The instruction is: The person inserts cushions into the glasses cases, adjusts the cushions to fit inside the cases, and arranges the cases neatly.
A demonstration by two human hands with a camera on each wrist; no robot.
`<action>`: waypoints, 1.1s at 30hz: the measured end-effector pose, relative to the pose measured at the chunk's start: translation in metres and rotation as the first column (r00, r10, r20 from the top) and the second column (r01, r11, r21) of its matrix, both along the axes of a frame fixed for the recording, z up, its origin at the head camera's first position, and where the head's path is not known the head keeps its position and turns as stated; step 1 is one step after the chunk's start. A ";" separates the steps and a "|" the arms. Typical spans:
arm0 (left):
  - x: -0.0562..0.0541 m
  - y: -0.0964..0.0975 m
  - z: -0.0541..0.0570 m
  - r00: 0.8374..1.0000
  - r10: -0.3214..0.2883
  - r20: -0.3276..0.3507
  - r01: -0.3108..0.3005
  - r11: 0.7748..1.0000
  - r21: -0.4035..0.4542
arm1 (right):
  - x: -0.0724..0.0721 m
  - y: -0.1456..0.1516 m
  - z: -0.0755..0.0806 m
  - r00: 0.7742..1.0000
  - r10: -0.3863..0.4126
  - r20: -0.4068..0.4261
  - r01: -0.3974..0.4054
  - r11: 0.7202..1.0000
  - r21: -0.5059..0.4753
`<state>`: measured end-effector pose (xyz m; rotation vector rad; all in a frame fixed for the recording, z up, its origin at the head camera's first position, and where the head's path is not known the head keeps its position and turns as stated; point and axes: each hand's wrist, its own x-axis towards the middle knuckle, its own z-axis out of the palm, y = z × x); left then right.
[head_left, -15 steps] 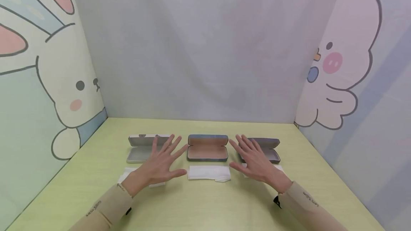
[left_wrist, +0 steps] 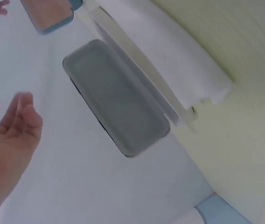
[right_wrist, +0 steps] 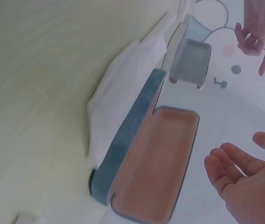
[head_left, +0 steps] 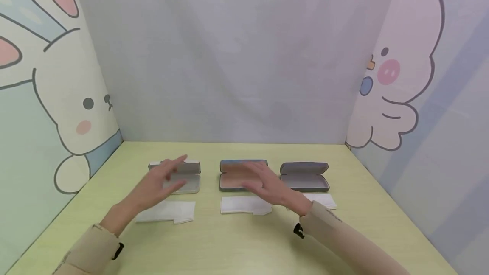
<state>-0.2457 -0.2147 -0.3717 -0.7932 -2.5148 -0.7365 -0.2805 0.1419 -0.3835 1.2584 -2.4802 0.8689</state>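
Head camera looks forward, down across my table (head_left: 214, 245); my wrist cameras look closer, tilted, both catching grey case (left_wrist: 116, 98), pink-lined case (right_wrist: 156, 163).

The left forearm (head_left: 89, 244) and right forearm (head_left: 345, 234) are stretched forward and angled inward, covered to the wrists by beige cloth sleeves (head_left: 328, 224). The bare left hand (head_left: 153, 186) is held raised, its index finger extended, its other fingers loosely bent, its thumb set apart. The bare right hand (head_left: 270, 186) is turned inward, its fingers gently curved and its thumb spread from them.
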 end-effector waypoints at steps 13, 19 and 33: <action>0.011 -0.111 -0.009 0.466 -0.407 0.786 0.057 0.900 0.432 | 0.004 -0.078 -0.020 0.451 0.278 0.848 0.025 0.946 -0.323; 0.020 -0.123 -0.032 0.221 -0.548 0.807 -0.027 0.823 0.567 | 0.019 -0.102 -0.038 0.226 0.300 0.927 0.073 0.943 -0.324; 0.027 -0.115 -0.061 0.124 -0.601 0.790 -0.163 0.773 0.614 | 0.031 -0.129 -0.049 0.129 0.270 0.954 0.144 0.947 -0.288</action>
